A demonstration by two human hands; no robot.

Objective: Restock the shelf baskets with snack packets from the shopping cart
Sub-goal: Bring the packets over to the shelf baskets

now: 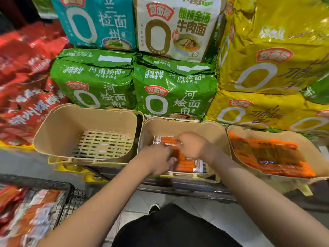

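Observation:
Three beige shelf baskets stand in a row. The left basket [58, 132] holds nothing; its slotted floor shows. Inside the middle basket [204, 131] lie orange snack packets [185, 164] with silver ends. My left hand [156, 160] and my right hand [193, 145] are both down in this basket, fingers curled on the packets. The right basket [316, 154] holds a pile of orange packets [270, 155]. The black wire shopping cart [69, 195] sits at the lower left with red and orange packets [26, 216] in it.
Large noodle multipacks are stacked behind the baskets: green [170, 90], teal [96, 22], white [178, 27], yellow [270, 56] and red [23, 82] at the left. A dark metal shelf edge [187, 189] runs under the baskets. My dark-clothed body [169, 229] is below.

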